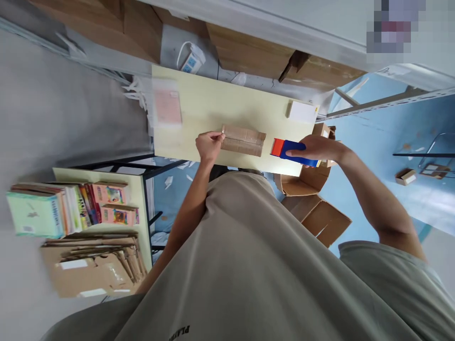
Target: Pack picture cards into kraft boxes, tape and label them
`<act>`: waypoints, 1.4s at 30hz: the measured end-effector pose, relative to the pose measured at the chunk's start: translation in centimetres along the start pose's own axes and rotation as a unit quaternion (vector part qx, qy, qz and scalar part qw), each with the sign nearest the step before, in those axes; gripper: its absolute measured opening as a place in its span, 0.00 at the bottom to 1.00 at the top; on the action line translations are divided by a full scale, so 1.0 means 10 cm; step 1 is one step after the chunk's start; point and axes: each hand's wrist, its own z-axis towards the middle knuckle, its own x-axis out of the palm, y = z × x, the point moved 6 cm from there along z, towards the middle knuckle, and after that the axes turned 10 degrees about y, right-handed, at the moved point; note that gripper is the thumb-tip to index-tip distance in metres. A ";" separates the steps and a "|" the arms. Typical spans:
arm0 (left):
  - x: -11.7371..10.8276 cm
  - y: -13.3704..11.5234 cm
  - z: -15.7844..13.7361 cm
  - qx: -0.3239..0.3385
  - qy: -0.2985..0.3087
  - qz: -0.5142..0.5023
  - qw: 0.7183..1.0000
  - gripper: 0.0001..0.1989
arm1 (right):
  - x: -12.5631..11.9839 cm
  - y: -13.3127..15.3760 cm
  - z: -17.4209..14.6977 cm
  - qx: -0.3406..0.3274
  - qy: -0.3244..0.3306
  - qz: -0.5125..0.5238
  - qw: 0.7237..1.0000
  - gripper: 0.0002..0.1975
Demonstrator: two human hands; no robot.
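My left grip pinches the left end of the cardboard packet by the worktop's near edge, likely steadying it. My right grip wraps the tape dispenser, apart from the packet, toothed end facing it.

I have a white power strip in view beyond the worktop, books and flattened cardboard boxes on a side table, and an open carton on the blue floor.
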 end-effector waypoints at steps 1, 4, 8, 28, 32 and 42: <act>0.01 -0.01 -0.02 0.001 0.000 0.004 1.000 0.04 | 0.01 -0.06 0.01 -0.003 -0.002 -0.003 1.000 0.37; 0.02 0.00 -0.07 -0.006 -0.011 0.018 1.000 0.03 | 0.05 -0.15 0.17 -0.009 -0.011 -0.024 1.000 0.36; -0.02 0.03 -0.10 -0.012 -0.025 0.035 0.999 0.05 | 0.11 -0.20 0.47 -0.026 0.000 -0.026 0.999 0.37; 0.09 -0.08 -0.07 -0.029 -0.037 0.064 0.997 0.03 | 0.22 0.05 1.19 0.032 -0.106 -0.103 0.989 0.26; 0.08 -0.13 -0.07 -0.044 -0.024 0.105 0.993 0.06 | 0.36 -0.04 1.37 0.083 -0.099 -0.144 0.981 0.22; -0.10 -0.24 -0.03 -0.046 0.027 0.127 0.990 0.21 | 0.49 -0.17 0.65 0.078 -0.125 -0.077 0.986 0.27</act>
